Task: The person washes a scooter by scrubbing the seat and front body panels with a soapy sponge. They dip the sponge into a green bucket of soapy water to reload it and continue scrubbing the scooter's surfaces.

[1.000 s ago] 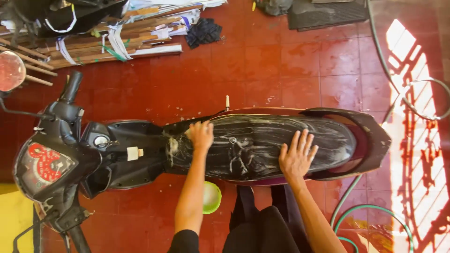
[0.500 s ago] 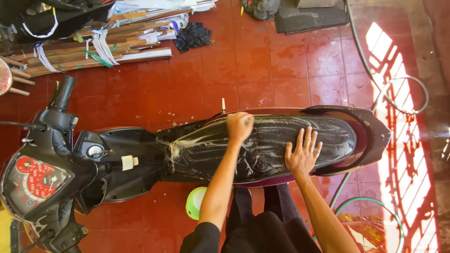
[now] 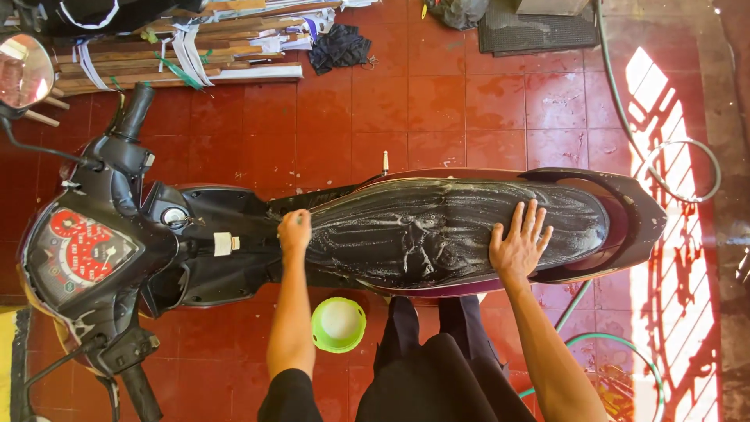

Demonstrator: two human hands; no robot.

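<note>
The long black soapy motorbike seat (image 3: 437, 230) glistens with foam. The left hand (image 3: 294, 233) is clenched at its front tip; the right hand (image 3: 517, 244) lies flat, fingers spread, grasping nothing.

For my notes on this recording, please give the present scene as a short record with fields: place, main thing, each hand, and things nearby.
place: red tiled floor, partly wet, sunlit at one side
main thing: motorbike seat, black, covered with soapy foam
left hand: closed, pressing on the front end of the seat; what it holds cannot be told
right hand: flat, fingers spread on the rear part of the seat
nearby: green bowl on the floor beside the bike; hose; wooden planks; dark cloth; mirror
</note>
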